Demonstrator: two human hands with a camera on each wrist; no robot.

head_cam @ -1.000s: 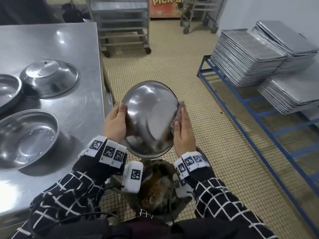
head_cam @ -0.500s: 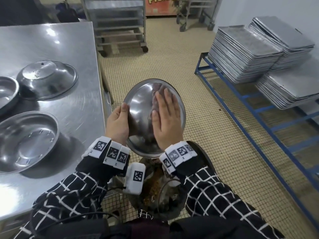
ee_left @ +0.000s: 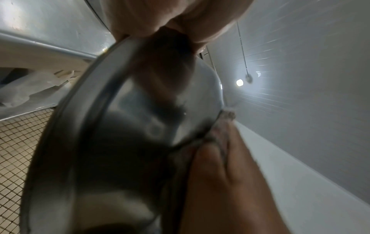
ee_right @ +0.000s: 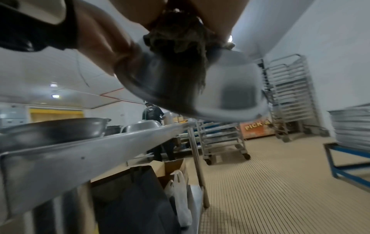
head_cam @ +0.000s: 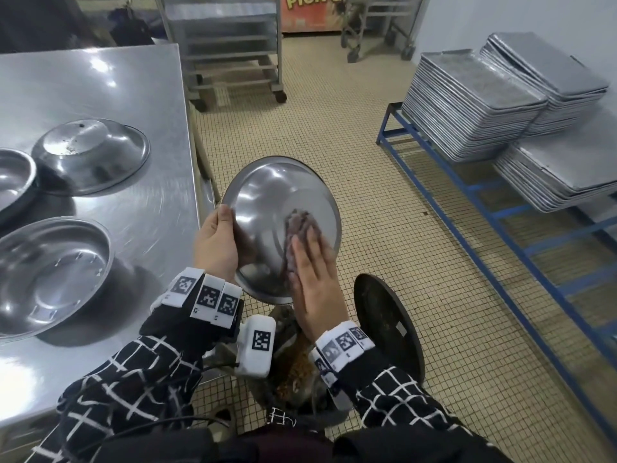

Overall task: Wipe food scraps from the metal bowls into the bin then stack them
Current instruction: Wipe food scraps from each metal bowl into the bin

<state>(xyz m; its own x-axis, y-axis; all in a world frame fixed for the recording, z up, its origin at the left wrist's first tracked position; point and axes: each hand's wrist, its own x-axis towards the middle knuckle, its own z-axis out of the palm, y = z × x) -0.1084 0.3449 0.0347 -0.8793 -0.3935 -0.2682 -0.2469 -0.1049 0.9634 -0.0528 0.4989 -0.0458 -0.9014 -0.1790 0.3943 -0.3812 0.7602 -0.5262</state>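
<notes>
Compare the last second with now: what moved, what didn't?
The right hand moved from the right rim of the tilted round metal bowl into its inside, pressing the crumpled grey-brown rag flat and sweeping it to the lower right. The left hand kept gripping the bowl's left rim above the open scrap bin. The bowls on the steel table stayed put.

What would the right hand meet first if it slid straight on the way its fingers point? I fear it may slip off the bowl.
Probably the far rim of the tilted bowl, past the cloth under the right hand; depth is unclear.
</notes>
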